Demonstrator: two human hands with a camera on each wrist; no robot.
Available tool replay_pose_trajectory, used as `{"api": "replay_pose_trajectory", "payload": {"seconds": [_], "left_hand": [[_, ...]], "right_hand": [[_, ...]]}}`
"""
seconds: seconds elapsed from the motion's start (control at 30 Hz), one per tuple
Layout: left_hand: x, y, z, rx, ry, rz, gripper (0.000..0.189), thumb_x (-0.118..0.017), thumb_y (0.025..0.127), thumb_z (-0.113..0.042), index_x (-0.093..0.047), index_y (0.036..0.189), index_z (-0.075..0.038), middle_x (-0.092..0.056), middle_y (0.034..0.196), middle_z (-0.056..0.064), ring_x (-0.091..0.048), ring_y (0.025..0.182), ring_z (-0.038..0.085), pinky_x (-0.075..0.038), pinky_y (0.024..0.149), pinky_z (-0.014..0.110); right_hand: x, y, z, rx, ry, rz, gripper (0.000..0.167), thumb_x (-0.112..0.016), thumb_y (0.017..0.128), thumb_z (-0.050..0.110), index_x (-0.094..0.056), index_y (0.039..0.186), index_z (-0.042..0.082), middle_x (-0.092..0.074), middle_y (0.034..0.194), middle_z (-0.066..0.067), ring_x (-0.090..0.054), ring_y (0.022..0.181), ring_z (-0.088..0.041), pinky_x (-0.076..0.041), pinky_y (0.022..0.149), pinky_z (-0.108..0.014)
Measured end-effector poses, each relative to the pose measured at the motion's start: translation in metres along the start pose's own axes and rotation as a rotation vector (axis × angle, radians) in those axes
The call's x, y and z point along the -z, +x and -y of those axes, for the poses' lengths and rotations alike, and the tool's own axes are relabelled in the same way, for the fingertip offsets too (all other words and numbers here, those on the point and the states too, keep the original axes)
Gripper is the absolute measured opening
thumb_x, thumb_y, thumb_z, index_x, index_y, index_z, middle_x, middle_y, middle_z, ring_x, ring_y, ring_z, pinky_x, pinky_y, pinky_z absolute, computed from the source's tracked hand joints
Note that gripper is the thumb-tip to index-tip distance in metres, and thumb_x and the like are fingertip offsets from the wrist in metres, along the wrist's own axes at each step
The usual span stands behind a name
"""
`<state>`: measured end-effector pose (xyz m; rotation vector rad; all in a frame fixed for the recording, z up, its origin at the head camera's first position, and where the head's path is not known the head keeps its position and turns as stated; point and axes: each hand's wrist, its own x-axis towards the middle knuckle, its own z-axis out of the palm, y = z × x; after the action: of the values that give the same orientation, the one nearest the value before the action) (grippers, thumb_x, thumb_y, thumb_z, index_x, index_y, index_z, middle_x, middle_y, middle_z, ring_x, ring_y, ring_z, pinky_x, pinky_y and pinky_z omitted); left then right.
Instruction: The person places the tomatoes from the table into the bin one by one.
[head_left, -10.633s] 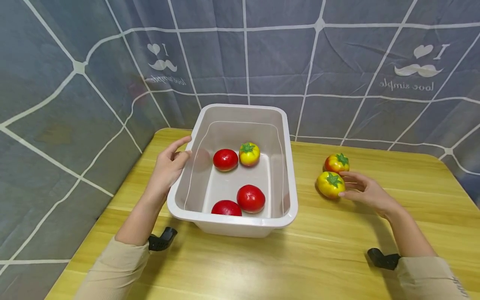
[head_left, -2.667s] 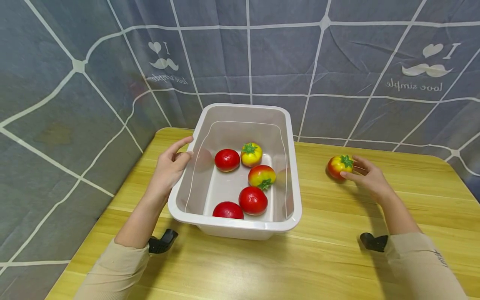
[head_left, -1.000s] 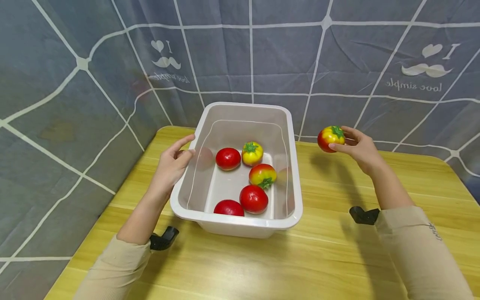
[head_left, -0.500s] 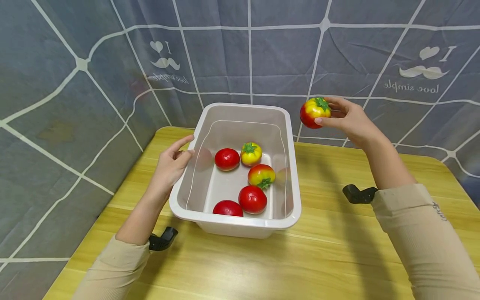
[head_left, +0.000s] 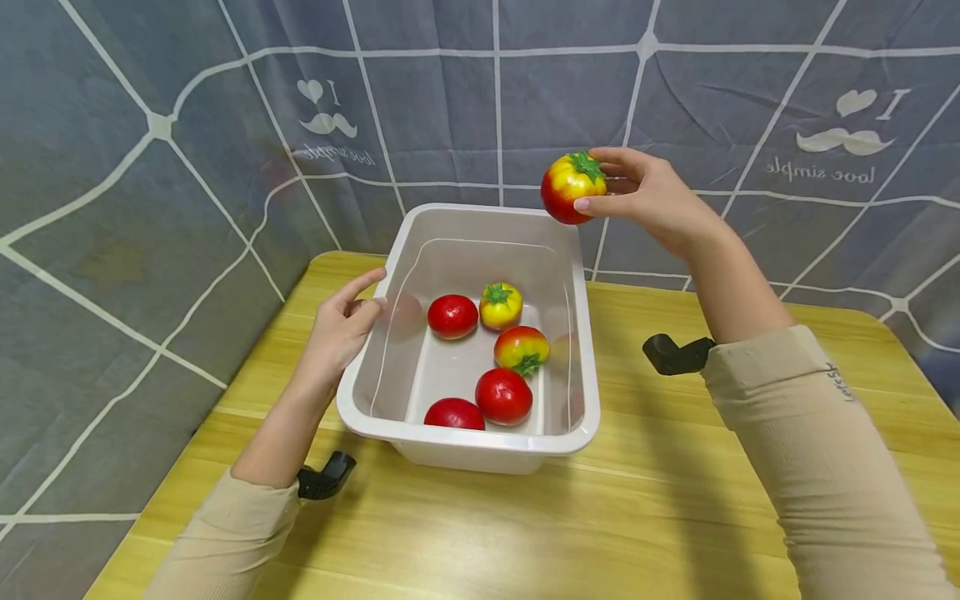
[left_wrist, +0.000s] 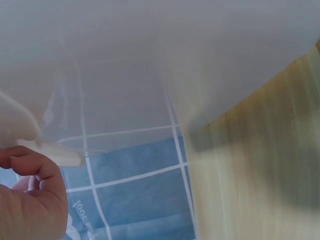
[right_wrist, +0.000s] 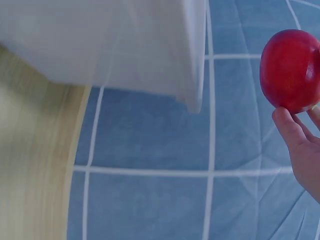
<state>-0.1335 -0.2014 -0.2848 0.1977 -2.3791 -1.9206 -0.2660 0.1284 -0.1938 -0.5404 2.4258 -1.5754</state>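
Observation:
In the head view my right hand holds a red-and-yellow tomato with a green leafy top, thumb on one side and fingers on the other. It is raised over the back right corner of a pale grey plastic tub. The right wrist view shows the tomato's red underside at the fingertips. My left hand grips the tub's left rim between thumb and fingers. Inside the tub lie a yellow tomato, a red-and-yellow one on its side, and three plain red ones.
The tub stands on a wood-grain table. A grey-blue checked cloth with white lines hangs behind and to the left. Black wrist mounts stick out from both sleeves.
The right hand has lifted the last tomato from the table and carried it up and left to the tub. Earlier, another yellow-and-red tomato went into the tub. The left hand has stayed.

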Motion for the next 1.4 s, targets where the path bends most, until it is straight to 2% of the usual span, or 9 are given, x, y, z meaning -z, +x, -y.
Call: {"api": "replay_pose_trajectory", "payload": {"seconds": [0.27, 0.37, 0.53, 0.67, 0.9, 1.23, 1.4], "left_hand": [[0.000, -0.002, 0.001, 0.008, 0.032, -0.007, 0.048, -0.050, 0.094, -0.024, -0.044, 0.140, -0.013, -0.058, 0.105, 0.021, -0.061, 0.081, 0.018, -0.053, 0.069, 0.025], [0.000, -0.002, 0.001, 0.005, 0.027, -0.007, 0.048, -0.050, 0.094, -0.023, -0.044, 0.140, -0.013, -0.057, 0.105, 0.022, -0.061, 0.081, 0.017, -0.053, 0.068, 0.024], [-0.001, -0.002, 0.002, 0.013, 0.010, -0.012, 0.047, -0.050, 0.093, -0.022, -0.044, 0.140, -0.013, -0.057, 0.105, 0.023, -0.061, 0.080, 0.016, -0.053, 0.068, 0.024], [-0.002, -0.001, 0.002, 0.020, -0.004, -0.015, 0.047, -0.050, 0.093, -0.022, -0.045, 0.139, -0.013, -0.058, 0.105, 0.021, -0.061, 0.081, 0.018, -0.052, 0.068, 0.024], [-0.002, -0.001, 0.002, 0.019, -0.005, -0.013, 0.048, -0.050, 0.093, -0.022, -0.044, 0.139, -0.013, -0.059, 0.102, 0.016, -0.061, 0.080, 0.016, -0.053, 0.069, 0.024], [-0.001, 0.000, 0.001, 0.009, 0.010, -0.010, 0.048, -0.051, 0.094, -0.022, -0.044, 0.140, -0.013, -0.058, 0.107, 0.020, -0.060, 0.082, 0.015, -0.053, 0.069, 0.023], [-0.002, 0.000, -0.001, 0.013, 0.005, -0.012, 0.047, -0.051, 0.094, -0.023, -0.044, 0.140, -0.013, -0.057, 0.106, 0.019, -0.061, 0.083, 0.017, -0.052, 0.069, 0.023]], "right_hand": [[-0.024, 0.009, 0.018, 0.038, -0.025, 0.049, 0.071, -0.070, 0.082, 0.020, -0.035, 0.142, 0.011, -0.037, 0.141, -0.010, -0.041, 0.123, -0.027, -0.036, 0.102, -0.040], [-0.035, 0.013, 0.021, 0.050, -0.028, 0.071, 0.069, -0.070, 0.082, 0.019, -0.036, 0.141, 0.010, -0.039, 0.139, -0.009, -0.043, 0.122, -0.025, -0.039, 0.100, -0.039], [-0.052, 0.018, 0.021, 0.056, -0.032, 0.128, 0.068, -0.070, 0.081, 0.017, -0.038, 0.139, 0.008, -0.042, 0.135, -0.010, -0.045, 0.120, -0.025, -0.042, 0.097, -0.038], [-0.060, 0.020, 0.014, 0.055, -0.083, 0.166, 0.067, -0.071, 0.080, 0.016, -0.039, 0.138, 0.007, -0.042, 0.134, -0.011, -0.045, 0.120, -0.025, -0.044, 0.095, -0.039], [-0.067, 0.021, 0.014, 0.068, -0.104, 0.197, 0.065, -0.072, 0.079, 0.013, -0.041, 0.136, 0.006, -0.044, 0.131, -0.011, -0.046, 0.118, -0.025, -0.046, 0.092, -0.038], [-0.062, 0.019, 0.032, 0.110, -0.139, 0.207, 0.065, -0.071, 0.079, 0.015, -0.041, 0.136, 0.007, -0.045, 0.131, -0.009, -0.047, 0.119, -0.023, -0.047, 0.091, -0.035], [-0.067, 0.020, 0.039, 0.126, -0.124, 0.236, 0.067, -0.071, 0.078, 0.014, -0.040, 0.137, 0.007, -0.044, 0.133, -0.009, -0.046, 0.119, -0.024, -0.047, 0.091, -0.035]]}}
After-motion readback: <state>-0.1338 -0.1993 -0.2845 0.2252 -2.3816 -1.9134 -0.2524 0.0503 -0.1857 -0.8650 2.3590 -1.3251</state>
